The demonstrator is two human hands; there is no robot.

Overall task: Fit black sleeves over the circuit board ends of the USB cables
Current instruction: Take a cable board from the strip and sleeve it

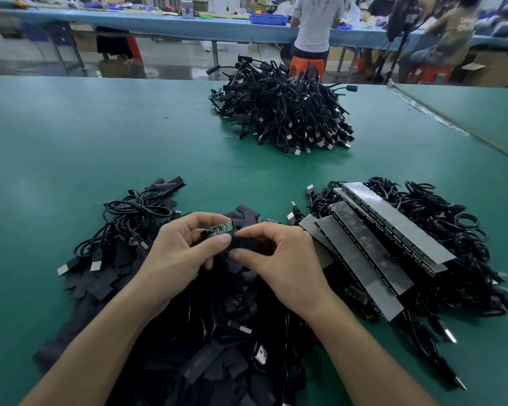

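Between the person's two hands, just above the heap at the near edge of the desk (71,127), a small green circuit board (221,227) is meeting the mouth of a black sleeve (248,244). The left hand (182,250) is pinching the board; the right hand (285,259) is gripping the sleeve, fingers curled round it. The fitting appears to be only beginning (most of the board is showing bare), so the next move is calling for the limp, flat tube to be held open and slid on squarely. Underneath, matte loose sleeves (97,285) are lying among thin glossy cables (135,209). Rightward, stiff grey strips (393,230) are overlapping; farther off, a cable pile (282,112) is sitting.
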